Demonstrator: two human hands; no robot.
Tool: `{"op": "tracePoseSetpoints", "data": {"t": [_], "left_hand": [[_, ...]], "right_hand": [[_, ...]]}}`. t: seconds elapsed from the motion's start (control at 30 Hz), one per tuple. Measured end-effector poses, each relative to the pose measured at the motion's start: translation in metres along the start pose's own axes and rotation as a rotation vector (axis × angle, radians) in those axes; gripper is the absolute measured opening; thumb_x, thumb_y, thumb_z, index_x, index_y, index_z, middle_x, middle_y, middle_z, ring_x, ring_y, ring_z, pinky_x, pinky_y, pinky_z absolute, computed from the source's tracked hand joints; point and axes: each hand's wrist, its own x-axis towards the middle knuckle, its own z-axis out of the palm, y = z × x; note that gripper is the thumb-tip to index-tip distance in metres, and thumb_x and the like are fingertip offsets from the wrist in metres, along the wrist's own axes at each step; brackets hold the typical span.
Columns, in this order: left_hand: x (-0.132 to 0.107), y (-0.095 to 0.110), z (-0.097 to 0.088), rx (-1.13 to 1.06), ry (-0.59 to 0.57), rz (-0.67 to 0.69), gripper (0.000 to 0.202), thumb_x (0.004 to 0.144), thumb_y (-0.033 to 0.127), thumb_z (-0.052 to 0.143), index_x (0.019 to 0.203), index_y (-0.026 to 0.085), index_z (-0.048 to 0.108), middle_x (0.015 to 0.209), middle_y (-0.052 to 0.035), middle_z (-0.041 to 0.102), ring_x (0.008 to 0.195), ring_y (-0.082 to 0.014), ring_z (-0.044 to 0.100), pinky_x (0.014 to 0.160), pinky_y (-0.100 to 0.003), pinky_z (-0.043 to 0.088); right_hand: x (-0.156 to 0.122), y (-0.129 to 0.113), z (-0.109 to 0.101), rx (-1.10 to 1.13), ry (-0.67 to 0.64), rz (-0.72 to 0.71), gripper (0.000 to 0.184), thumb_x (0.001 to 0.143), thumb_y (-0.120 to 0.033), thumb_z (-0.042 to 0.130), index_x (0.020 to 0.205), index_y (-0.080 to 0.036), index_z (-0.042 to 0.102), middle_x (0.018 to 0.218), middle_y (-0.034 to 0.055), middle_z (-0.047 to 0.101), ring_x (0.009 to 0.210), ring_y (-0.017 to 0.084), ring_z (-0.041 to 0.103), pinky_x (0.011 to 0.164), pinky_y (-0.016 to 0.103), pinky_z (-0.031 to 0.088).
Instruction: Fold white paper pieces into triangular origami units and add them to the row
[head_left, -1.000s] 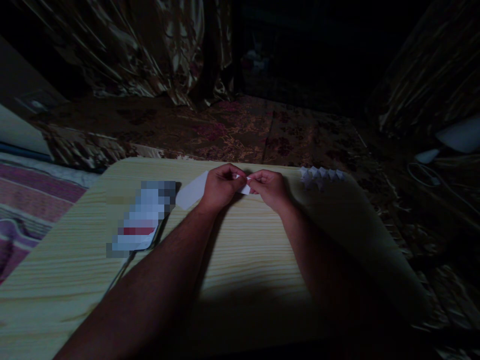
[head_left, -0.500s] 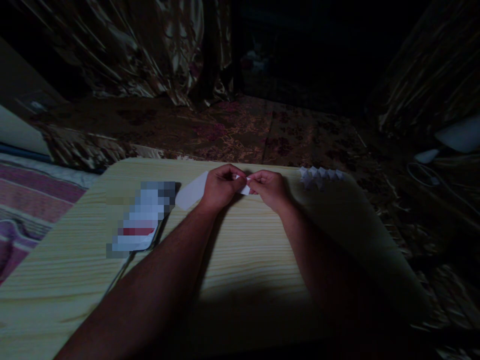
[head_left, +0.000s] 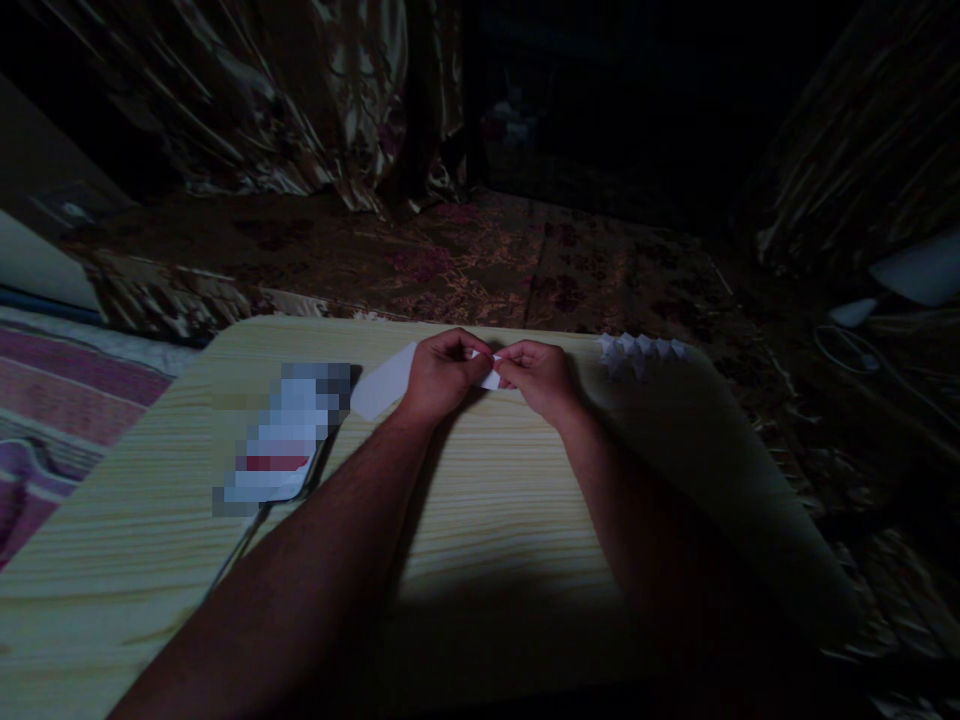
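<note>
My left hand [head_left: 442,378] and my right hand [head_left: 538,377] meet near the far edge of a light wooden table [head_left: 480,520]. Both pinch a small white piece of paper [head_left: 490,377] between their fingertips; most of it is hidden by the fingers. A flat white paper sheet [head_left: 384,382] lies on the table just left of my left hand. A row of small folded white paper pieces [head_left: 643,349] sits at the far right edge, a hand's width from my right hand.
A blurred-out flat object [head_left: 285,435] lies on the table's left part, with a thin dark rod [head_left: 247,535] beside it. Dark patterned fabric [head_left: 465,260] spreads beyond the table. A striped cloth [head_left: 52,400] is at left, white cables [head_left: 855,340] at right.
</note>
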Motion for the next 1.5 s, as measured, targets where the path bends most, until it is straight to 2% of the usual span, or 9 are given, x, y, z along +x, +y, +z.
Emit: {"op": "tracePoseSetpoints", "data": {"t": [0.6, 0.83, 1.03, 1.23, 1.5], "left_hand": [[-0.0012, 0.0008, 0.0013, 0.001, -0.018, -0.012, 0.017, 0.064, 0.026, 0.073, 0.074, 0.014, 0.067, 0.063, -0.0009, 0.062, 0.053, -0.0099, 0.051, 0.05, -0.021, 0.038], [0.0003, 0.0023, 0.0022, -0.101, -0.06, -0.104, 0.033, 0.063, 0.025, 0.074, 0.093, 0.016, 0.067, 0.068, 0.0, 0.063, 0.054, -0.0102, 0.054, 0.051, -0.022, 0.041], [0.003, -0.0012, 0.0011, -0.071, -0.088, -0.13, 0.022, 0.064, 0.031, 0.074, 0.071, 0.015, 0.063, 0.066, -0.0014, 0.063, 0.054, -0.0108, 0.054, 0.052, -0.023, 0.041], [0.0024, -0.0012, 0.0007, -0.084, -0.044, -0.117, 0.02, 0.064, 0.032, 0.074, 0.068, 0.014, 0.064, 0.064, -0.002, 0.064, 0.053, -0.0104, 0.052, 0.052, -0.023, 0.04], [0.0033, -0.0019, -0.0011, -0.104, -0.048, -0.121, 0.016, 0.067, 0.029, 0.069, 0.065, 0.014, 0.066, 0.059, -0.0015, 0.062, 0.051, -0.0103, 0.05, 0.05, -0.023, 0.038]], "right_hand": [[0.0002, -0.0019, 0.0023, -0.051, 0.05, 0.029, 0.01, 0.068, -0.024, 0.061, 0.072, -0.015, 0.062, 0.051, -0.0029, 0.059, 0.046, 0.01, 0.055, 0.047, 0.02, 0.042], [0.0003, -0.0003, -0.0002, -0.021, 0.099, -0.024, 0.009, 0.068, -0.026, 0.061, 0.07, -0.016, 0.061, 0.054, -0.0031, 0.059, 0.05, 0.009, 0.055, 0.051, 0.021, 0.043], [-0.0001, -0.0003, -0.0009, -0.047, 0.106, -0.05, 0.01, 0.069, -0.027, 0.061, 0.07, -0.017, 0.06, 0.054, -0.0034, 0.059, 0.052, 0.01, 0.055, 0.052, 0.021, 0.043], [0.0, -0.0005, -0.0005, -0.041, 0.107, -0.063, 0.009, 0.07, -0.026, 0.06, 0.071, -0.017, 0.06, 0.054, -0.0037, 0.058, 0.052, 0.01, 0.055, 0.052, 0.021, 0.043], [0.0002, 0.0006, -0.0015, -0.074, 0.115, -0.058, 0.01, 0.07, -0.027, 0.059, 0.07, -0.017, 0.06, 0.053, -0.0038, 0.057, 0.051, 0.01, 0.053, 0.051, 0.021, 0.041]]}}
